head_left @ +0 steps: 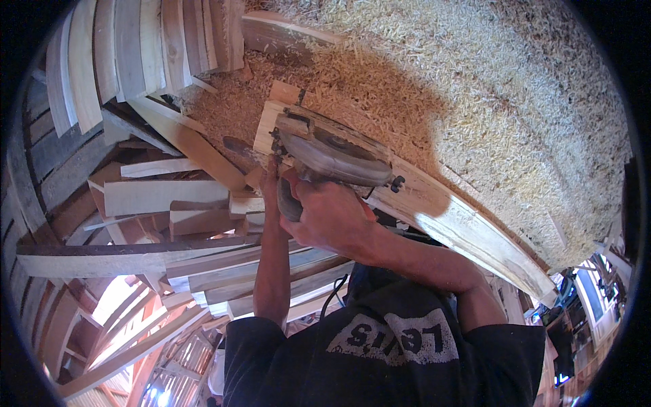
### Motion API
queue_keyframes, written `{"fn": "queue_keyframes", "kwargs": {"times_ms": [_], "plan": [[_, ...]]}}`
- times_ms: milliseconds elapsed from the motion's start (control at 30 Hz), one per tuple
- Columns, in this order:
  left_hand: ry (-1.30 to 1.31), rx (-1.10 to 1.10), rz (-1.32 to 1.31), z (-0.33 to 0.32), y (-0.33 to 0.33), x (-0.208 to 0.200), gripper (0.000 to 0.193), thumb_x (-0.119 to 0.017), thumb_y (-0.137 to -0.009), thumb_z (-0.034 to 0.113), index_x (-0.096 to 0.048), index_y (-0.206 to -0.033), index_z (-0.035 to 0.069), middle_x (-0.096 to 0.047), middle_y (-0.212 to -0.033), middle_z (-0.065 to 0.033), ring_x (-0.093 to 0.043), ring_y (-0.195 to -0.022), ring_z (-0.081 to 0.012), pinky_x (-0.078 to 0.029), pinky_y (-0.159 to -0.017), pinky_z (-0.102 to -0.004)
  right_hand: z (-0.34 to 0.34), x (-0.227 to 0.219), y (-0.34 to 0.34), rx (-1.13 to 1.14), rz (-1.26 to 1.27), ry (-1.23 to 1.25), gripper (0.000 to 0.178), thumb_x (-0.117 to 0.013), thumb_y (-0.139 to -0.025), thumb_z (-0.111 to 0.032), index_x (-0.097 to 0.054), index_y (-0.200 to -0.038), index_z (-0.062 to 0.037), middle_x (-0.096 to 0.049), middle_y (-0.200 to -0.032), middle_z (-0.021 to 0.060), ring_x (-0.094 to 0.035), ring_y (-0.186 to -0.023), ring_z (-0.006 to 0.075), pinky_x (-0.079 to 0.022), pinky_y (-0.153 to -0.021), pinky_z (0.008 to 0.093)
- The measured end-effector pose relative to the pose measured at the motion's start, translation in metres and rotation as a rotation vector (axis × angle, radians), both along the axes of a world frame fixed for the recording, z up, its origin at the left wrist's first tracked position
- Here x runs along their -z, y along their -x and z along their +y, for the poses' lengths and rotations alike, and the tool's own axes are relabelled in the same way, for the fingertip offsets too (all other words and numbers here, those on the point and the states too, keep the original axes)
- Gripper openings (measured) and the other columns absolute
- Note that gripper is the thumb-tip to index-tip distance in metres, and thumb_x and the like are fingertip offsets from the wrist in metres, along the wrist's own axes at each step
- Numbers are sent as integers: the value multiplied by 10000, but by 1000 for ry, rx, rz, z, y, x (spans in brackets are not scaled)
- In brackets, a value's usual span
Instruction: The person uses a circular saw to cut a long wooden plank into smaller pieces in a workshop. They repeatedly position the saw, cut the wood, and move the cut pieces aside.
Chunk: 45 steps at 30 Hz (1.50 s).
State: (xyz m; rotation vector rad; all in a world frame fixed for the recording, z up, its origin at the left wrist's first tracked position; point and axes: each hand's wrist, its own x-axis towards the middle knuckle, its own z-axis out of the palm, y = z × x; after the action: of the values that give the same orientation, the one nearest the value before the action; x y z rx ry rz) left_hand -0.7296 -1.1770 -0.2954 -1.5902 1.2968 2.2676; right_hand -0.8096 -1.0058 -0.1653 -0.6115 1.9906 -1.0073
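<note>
A dust-covered circular saw (336, 157) lies across a long pale wooden board (475, 237), close to the board's upper left end. My right hand (332, 216) is closed around the saw's handle, its forearm reaching in from the lower right. Further left, my left hand (271, 178) is at the board's end, beside the front of the saw. Its fingers are mostly hidden, so I cannot tell whether it grips the board or the saw. A black knob (397, 183) sticks out at the saw's right end.
Wood shavings (515, 102) cover the ground beyond the board. Curved planks (135, 47) are stacked at the upper left. Loose wood offcuts (166, 197) and more long planks (129, 261) lie left of my arms. Another plank (288, 30) rests in the shavings.
</note>
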Motion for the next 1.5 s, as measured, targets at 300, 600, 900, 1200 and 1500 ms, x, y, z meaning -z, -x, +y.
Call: {"fn": "queue_keyframes", "kwargs": {"times_ms": [300,600,900,1200,1500], "plan": [[37,32,12,-13,1,10,459,-555,-1072,465,-670,-1123,24,-677,-852,-55,-658,-713,-141,-547,-621,-327,-8,-3,4,49,-13,21,637,-744,-840,-312,-520,-1328,31,-717,-835,264,-727,-783,463,-603,-737,540],[33,55,11,-25,-12,31,410,-545,-1076,466,-656,-959,90,-606,-702,-15,-589,-608,-137,-497,-564,-312,-15,-1,6,36,-31,14,656,-742,-827,-288,-523,-1325,78,-712,-823,287,-731,-779,463,-609,-736,527],[22,37,43,-27,-13,28,411,-535,-1078,473,-653,-966,96,-619,-734,-24,-598,-632,-145,-505,-589,-315,-19,3,3,25,-1,24,669,-722,-797,-247,-514,-1333,94,-707,-789,287,-726,-732,470,-614,-716,531],[-13,20,117,-20,-18,21,413,-524,-1080,480,-651,-973,102,-633,-766,-33,-607,-656,-153,-512,-613,-318,-17,-3,8,5,12,13,658,-703,-799,-260,-552,-1332,95,-704,-773,297,-730,-742,466,-613,-721,541],[-239,-55,264,-3,-10,-4,420,-512,-1082,485,-663,-1046,94,-671,-856,-58,-633,-717,-173,-527,-656,-334,-23,7,1,22,119,26,633,-675,-828,-304,-588,-1335,65,-694,-734,298,-733,-723,455,-620,-676,523]]}}
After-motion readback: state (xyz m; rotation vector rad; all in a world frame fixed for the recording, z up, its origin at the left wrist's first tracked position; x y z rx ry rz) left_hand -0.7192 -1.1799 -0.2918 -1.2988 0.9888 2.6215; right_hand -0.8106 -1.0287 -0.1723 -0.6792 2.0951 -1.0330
